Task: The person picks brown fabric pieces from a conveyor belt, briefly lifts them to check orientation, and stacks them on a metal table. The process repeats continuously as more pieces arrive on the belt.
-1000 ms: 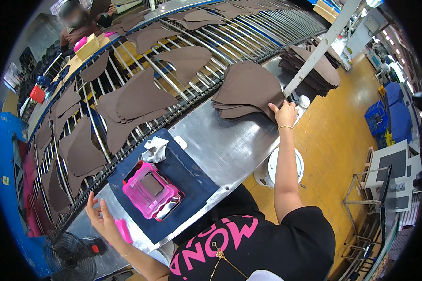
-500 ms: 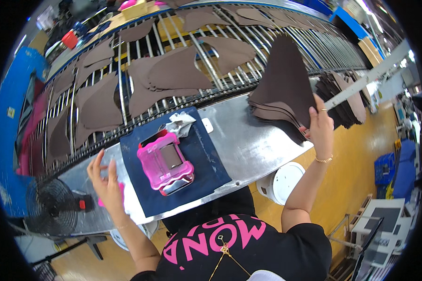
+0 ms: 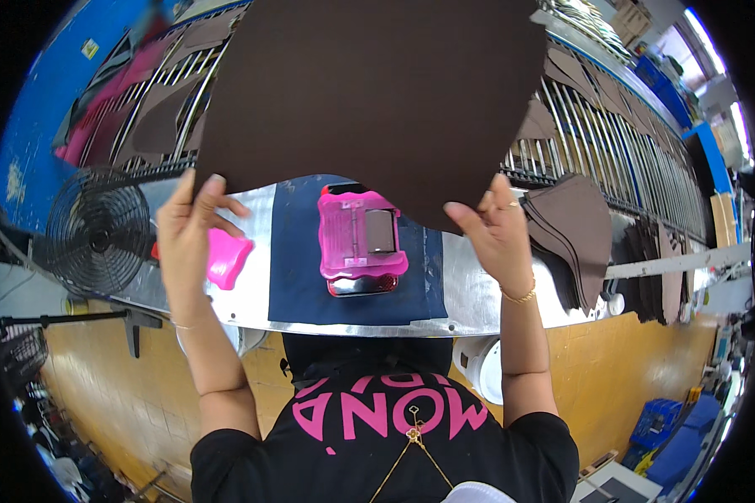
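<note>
Pinching the brown sheet [image 3: 369,92] by both near corners, I have the left hand [image 3: 189,226] and right hand [image 3: 499,230] each grasping one — likely to keep it spread — above the far edge of the counter [image 3: 245,308], partly hiding the pink roller box [image 3: 340,243]. Half a second earlier, the right hand alone lifts a sheet at the stack [image 3: 580,222] toward the counter's right end; the left is empty.

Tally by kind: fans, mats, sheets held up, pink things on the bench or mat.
Wire-caged fan: 1
Dark blue mat: 1
Dark brown sheet, held up: 1
Pink wavy-edged tray: 1
Pink wavy-edged piece: 1
Total: 5
</note>
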`<state>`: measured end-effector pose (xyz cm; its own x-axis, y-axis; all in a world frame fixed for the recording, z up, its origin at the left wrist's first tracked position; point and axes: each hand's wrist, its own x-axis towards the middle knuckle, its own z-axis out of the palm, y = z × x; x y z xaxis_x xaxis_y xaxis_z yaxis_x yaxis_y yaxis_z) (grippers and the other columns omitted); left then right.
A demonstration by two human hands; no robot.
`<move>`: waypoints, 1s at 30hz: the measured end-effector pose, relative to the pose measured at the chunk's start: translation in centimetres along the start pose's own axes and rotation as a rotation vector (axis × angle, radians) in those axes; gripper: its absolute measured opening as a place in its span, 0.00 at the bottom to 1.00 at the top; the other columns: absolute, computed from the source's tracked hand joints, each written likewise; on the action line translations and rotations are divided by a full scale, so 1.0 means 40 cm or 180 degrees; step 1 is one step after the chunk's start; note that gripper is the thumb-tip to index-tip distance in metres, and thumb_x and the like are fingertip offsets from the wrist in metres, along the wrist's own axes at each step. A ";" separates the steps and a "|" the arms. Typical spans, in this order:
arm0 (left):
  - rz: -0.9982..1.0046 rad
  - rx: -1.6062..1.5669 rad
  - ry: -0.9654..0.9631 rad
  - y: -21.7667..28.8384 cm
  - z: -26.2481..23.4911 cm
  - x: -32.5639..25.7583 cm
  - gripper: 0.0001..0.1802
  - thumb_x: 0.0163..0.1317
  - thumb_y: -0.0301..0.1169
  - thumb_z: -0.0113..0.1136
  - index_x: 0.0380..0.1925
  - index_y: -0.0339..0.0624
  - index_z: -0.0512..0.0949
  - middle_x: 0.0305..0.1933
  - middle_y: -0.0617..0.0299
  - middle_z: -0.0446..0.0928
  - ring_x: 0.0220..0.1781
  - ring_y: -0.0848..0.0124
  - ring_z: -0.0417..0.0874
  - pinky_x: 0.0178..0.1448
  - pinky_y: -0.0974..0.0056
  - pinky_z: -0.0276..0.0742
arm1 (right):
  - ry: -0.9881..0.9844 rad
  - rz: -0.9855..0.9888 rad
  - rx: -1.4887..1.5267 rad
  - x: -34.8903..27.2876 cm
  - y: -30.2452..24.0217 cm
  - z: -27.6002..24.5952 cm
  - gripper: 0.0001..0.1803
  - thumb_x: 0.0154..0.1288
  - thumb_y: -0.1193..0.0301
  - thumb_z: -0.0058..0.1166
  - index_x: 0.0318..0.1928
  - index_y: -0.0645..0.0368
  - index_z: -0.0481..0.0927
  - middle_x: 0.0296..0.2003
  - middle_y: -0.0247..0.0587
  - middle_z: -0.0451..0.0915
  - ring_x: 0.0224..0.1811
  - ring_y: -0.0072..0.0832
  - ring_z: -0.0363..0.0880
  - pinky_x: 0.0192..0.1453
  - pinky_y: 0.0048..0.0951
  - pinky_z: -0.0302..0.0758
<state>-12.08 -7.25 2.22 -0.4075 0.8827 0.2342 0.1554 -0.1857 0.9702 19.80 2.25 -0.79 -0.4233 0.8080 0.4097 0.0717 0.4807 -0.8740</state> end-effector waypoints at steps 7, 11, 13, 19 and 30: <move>0.0471 0.0801 0.0740 0.057 -0.136 -0.014 0.12 0.63 0.29 0.61 0.43 0.33 0.80 0.30 0.61 0.80 0.27 0.79 0.79 0.28 0.76 0.73 | -0.0314 0.0033 -0.0185 0.049 0.044 0.138 0.16 0.56 0.72 0.65 0.45 0.62 0.79 0.32 0.46 0.84 0.30 0.31 0.83 0.35 0.24 0.75; 0.0425 0.0889 0.0746 0.033 -0.164 -0.027 0.11 0.63 0.29 0.62 0.42 0.33 0.80 0.29 0.63 0.79 0.26 0.80 0.77 0.28 0.77 0.72 | -0.0181 -0.0305 -0.0460 0.044 0.070 0.159 0.12 0.52 0.72 0.67 0.36 0.63 0.81 0.27 0.45 0.82 0.26 0.34 0.80 0.33 0.28 0.75; 0.0297 0.0898 0.0637 0.021 -0.164 -0.032 0.10 0.62 0.28 0.62 0.40 0.33 0.80 0.28 0.65 0.77 0.25 0.81 0.75 0.28 0.77 0.71 | -0.0198 -0.0447 -0.0791 0.037 0.079 0.143 0.11 0.51 0.73 0.67 0.34 0.63 0.82 0.25 0.44 0.80 0.26 0.37 0.79 0.34 0.29 0.75; -0.0194 0.0981 -0.0013 -0.055 -0.106 -0.051 0.06 0.60 0.23 0.61 0.33 0.28 0.79 0.25 0.65 0.74 0.23 0.81 0.75 0.25 0.74 0.71 | -0.0157 -0.0525 -0.1443 -0.027 0.087 0.049 0.07 0.50 0.76 0.66 0.32 0.59 0.83 0.24 0.43 0.79 0.30 0.40 0.78 0.36 0.31 0.76; 0.0906 0.1814 -0.1272 -0.070 0.153 -0.019 0.07 0.52 0.22 0.66 0.31 0.32 0.81 0.24 0.58 0.69 0.22 0.69 0.71 0.28 0.67 0.66 | 0.0833 0.0427 -0.1004 -0.276 0.199 -0.166 0.06 0.57 0.84 0.58 0.36 0.64 0.83 0.30 0.37 0.83 0.33 0.23 0.80 0.39 0.23 0.74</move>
<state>-6.70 -4.78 -1.04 0.0587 0.9437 0.3256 0.6920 -0.2736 0.6681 31.04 -0.58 -10.54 -0.1510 0.9101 0.3858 0.4003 0.4131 -0.8180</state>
